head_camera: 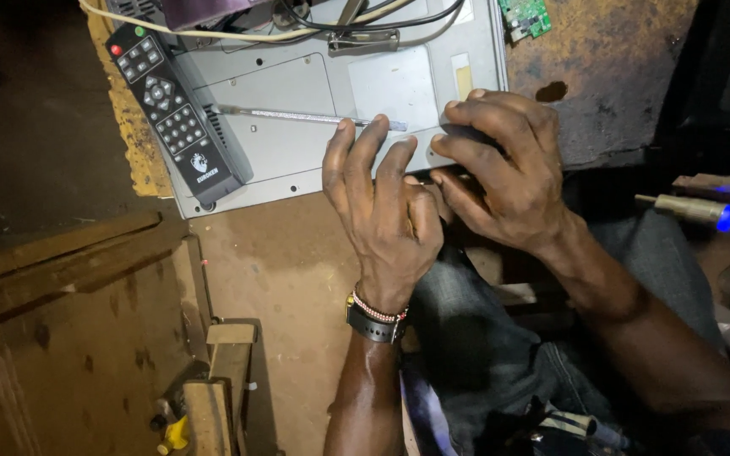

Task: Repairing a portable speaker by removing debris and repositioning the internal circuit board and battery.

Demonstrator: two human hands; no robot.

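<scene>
A grey metal device case [297, 143] lies flat in front of me, partly on a rusty bench. My left hand [382, 211] rests on its near edge with fingers spread, fingertips touching a thin screwdriver [289, 115] that lies across the case. My right hand [504, 165] is curled over the case's near right corner, fingers closed around a small dark object that is mostly hidden. A watch and bead bracelet sit on my left wrist.
A black remote control [175, 110] lies on the case's left side. Cables [356, 21] run across the top. A green circuit board [525, 17] sits at the upper right. Blue-lit probe tools [720, 207] lie at the right. Wooden pieces [213, 380] stand on the dirt floor.
</scene>
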